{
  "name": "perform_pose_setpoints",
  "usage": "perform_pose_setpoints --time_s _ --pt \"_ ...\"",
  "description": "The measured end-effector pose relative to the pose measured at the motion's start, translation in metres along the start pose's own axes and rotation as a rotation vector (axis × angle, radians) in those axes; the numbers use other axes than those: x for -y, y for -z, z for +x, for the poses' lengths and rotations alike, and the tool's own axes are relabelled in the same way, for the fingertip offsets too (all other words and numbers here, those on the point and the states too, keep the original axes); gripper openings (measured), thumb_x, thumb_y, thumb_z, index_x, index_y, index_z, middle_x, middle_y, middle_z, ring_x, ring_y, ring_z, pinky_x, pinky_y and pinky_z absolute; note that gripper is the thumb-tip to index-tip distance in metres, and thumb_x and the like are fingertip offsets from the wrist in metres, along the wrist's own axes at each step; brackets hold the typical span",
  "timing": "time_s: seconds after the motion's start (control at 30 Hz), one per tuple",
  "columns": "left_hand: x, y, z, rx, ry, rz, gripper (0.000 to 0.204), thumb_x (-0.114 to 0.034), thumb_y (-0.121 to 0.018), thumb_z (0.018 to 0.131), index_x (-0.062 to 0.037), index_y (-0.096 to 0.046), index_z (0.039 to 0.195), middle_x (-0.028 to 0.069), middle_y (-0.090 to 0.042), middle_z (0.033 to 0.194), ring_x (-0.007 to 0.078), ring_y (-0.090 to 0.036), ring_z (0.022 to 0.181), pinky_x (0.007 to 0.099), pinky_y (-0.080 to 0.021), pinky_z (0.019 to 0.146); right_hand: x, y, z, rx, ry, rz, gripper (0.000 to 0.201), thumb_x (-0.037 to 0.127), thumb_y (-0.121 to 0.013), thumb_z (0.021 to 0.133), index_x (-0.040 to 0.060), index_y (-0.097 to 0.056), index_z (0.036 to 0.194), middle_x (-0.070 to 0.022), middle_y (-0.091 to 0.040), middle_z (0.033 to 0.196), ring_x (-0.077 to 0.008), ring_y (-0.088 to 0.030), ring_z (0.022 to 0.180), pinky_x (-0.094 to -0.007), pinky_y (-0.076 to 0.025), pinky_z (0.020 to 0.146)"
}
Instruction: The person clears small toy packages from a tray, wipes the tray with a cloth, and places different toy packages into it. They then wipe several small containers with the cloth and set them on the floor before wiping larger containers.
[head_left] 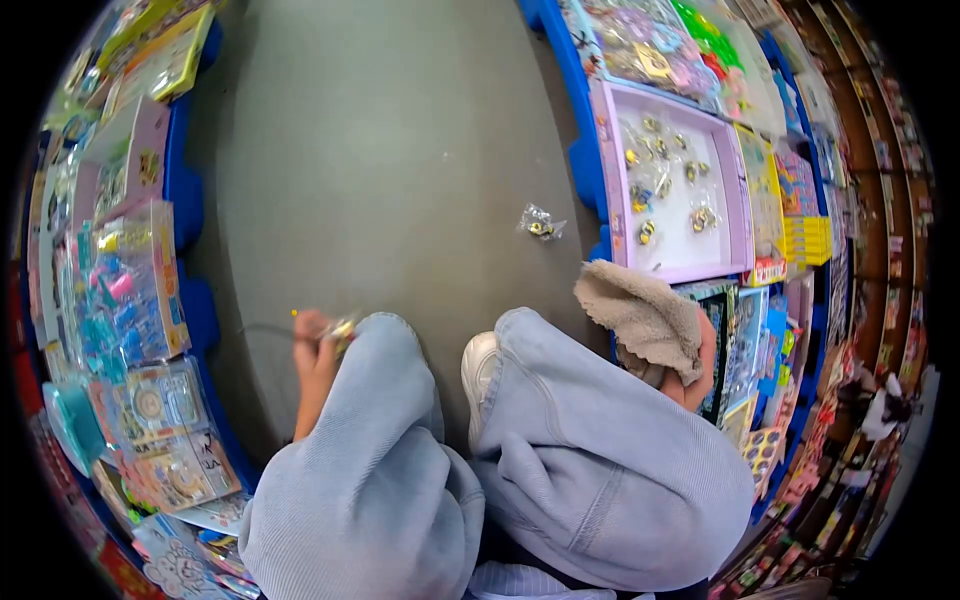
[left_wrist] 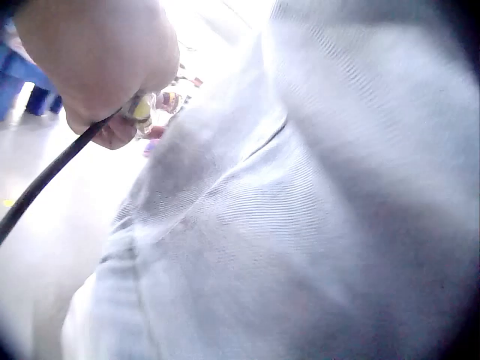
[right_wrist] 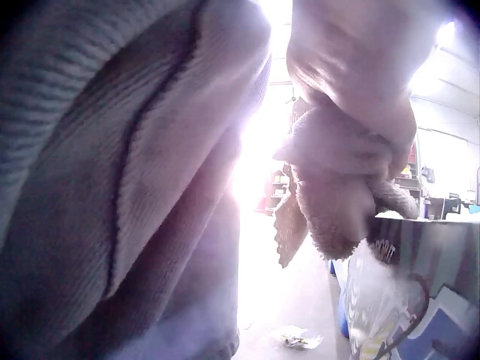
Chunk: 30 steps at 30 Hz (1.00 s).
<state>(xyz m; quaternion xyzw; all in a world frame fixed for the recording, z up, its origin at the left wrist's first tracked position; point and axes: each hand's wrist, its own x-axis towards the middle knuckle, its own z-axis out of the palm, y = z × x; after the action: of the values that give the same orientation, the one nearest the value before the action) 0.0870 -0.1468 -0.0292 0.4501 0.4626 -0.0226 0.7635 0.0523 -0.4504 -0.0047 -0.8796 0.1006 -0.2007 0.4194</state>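
My left hand (head_left: pixel 317 350), blurred beside the left knee, pinches a small trinket in a clear bag (head_left: pixel 343 329), with yellow and dark bits showing. In the left wrist view the same bagged trinket (left_wrist: pixel 142 111) pokes out under the curled fingers, and a black cord (left_wrist: pixel 46 176) runs off to the lower left. My right hand (head_left: pixel 697 362) grips a crumpled beige fluffy cloth (head_left: pixel 640 312) by the right-hand boxes. On the floor ahead lies another bagged trinket (head_left: pixel 541 224), with similar yellow and dark parts.
A lilac-edged tray (head_left: pixel 674 272) at the right holds several similar bagged trinkets. Blue-edged displays of packaged goods flank the grey floor (head_left: pixel 390 130) on both sides. My bent knees in pale jeans (head_left: pixel 600 450) fill the near part, with a white shoe (head_left: pixel 480 372) between them.
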Motion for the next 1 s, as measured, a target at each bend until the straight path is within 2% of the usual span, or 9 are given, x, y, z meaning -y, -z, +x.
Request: perform_pose_setpoints --time_s 0.1,0.2,0.23,0.3,0.6,0.67,0.77,0.87,1.0 --pt "0.052 -0.005 0.123 0.692 -0.4 0.567 0.034 0.0 -0.044 0.078 -0.0069 -0.044 0.112 0.0008 -0.052 0.069 0.0079 -0.048 0.062 0.0209 -0.038 0.055 0.005 0.013 -0.004 0.0 0.006 -0.064 0.038 0.011 -0.054 0.08 -0.002 -0.05 0.116 -0.0136 -0.051 0.117 -0.0238 -0.048 0.109 -0.0344 -0.034 0.096" --pt "0.06 -0.085 0.12 0.899 -0.84 1.084 0.051 -0.019 -0.057 0.075 -0.0151 -0.046 0.124 0.0032 -0.047 0.061 0.0122 -0.049 0.057 0.0275 -0.039 0.052 0.005 0.035 -0.016 -0.093 -0.091 -0.03 0.041 0.013 -0.054 0.08 -0.0022 -0.049 0.118 -0.0133 -0.051 0.118 -0.0238 -0.048 0.11 -0.0349 -0.034 0.096" --pt "0.069 -0.107 0.117 0.919 -0.843 1.088 0.051 -0.019 -0.057 0.075 -0.0151 -0.046 0.124 0.0032 -0.047 0.061 0.0122 -0.049 0.057 0.0275 -0.039 0.052 0.006 0.042 -0.017 -0.145 -0.129 -0.017 0.042 0.013 -0.054 0.08 -0.0023 -0.048 0.118 -0.0132 -0.051 0.118 -0.0239 -0.048 0.11 -0.0351 -0.034 0.096" --pt "0.096 -0.143 0.116 0.946 -1.152 1.296 0.055 -0.03 -0.06 0.078 -0.0187 -0.044 0.129 0.0112 -0.054 0.069 0.0269 -0.057 0.061 0.0368 -0.046 0.056 0.005 0.06 -0.019 -0.233 -0.193 0.016 0.043 0.014 -0.054 0.08 -0.0024 -0.047 0.12 -0.013 -0.051 0.119 -0.0239 -0.048 0.111 -0.0355 -0.035 0.097" --pt "0.192 -0.184 0.17 0.839 -1.274 1.601 0.041 -0.027 -0.061 0.078 -0.0142 -0.054 0.116 0.0135 -0.057 0.08 0.0306 -0.059 0.067 0.0394 -0.048 0.056 -0.01 0.132 -0.018 -0.532 -0.327 0.139 0.043 0.009 -0.052 0.082 -0.0035 -0.044 0.122 -0.0113 -0.05 0.119 -0.021 -0.047 0.111 -0.0336 -0.034 0.096" --pt "0.179 -0.186 0.164 0.826 -1.31 1.592 0.033 -0.023 -0.061 0.078 -0.0118 -0.058 0.109 0.0137 -0.058 0.08 0.0306 -0.059 0.067 0.0395 -0.048 0.056 -0.017 0.141 -0.02 -0.541 -0.371 0.124 0.042 0.008 -0.051 0.083 -0.0044 -0.043 0.123 -0.0106 -0.05 0.118 -0.0197 -0.047 0.108 -0.0319 -0.034 0.095" --pt "0.136 -0.195 0.117 0.78 -0.89 0.97 0.018 -0.012 -0.065 0.076 -0.0035 -0.062 0.092 0.0111 -0.062 0.075 0.0178 -0.057 0.061 0.0307 -0.047 0.058 -0.02 0.151 -0.022 -0.608 -0.386 0.197 0.043 0.007 -0.051 0.083 -0.0048 -0.043 0.123 -0.0107 -0.05 0.118 -0.0194 -0.047 0.107 -0.031 -0.034 0.094" --pt "0.065 -0.219 0.046 0.691 -0.732 0.753 0.02 -0.015 -0.066 0.079 0.0001 -0.061 0.091 0.0064 -0.062 0.073 0.011 -0.056 0.063 0.0268 -0.047 0.061 -0.026 0.158 -0.026 -0.623 -0.423 0.283 0.043 0.006 -0.051 0.083 -0.0044 -0.042 0.124 -0.0113 -0.049 0.119 -0.0201 -0.048 0.106 -0.032 -0.036 0.092" --pt "0.042 -0.273 0.006 1.057 -0.79 0.638 0.052 -0.022 -0.063 0.082 -0.0032 -0.04 0.125 0.0137 -0.053 0.114 0.0172 -0.053 0.101 0.0319 -0.045 0.08 -0.043 0.155 -0.021 -0.816 -0.562 0.465 0.044 0.005 -0.049 0.085 -0.0033 -0.04 0.127 -0.012 -0.047 0.122 -0.0219 -0.048 0.106 -0.0334 -0.04 0.089"
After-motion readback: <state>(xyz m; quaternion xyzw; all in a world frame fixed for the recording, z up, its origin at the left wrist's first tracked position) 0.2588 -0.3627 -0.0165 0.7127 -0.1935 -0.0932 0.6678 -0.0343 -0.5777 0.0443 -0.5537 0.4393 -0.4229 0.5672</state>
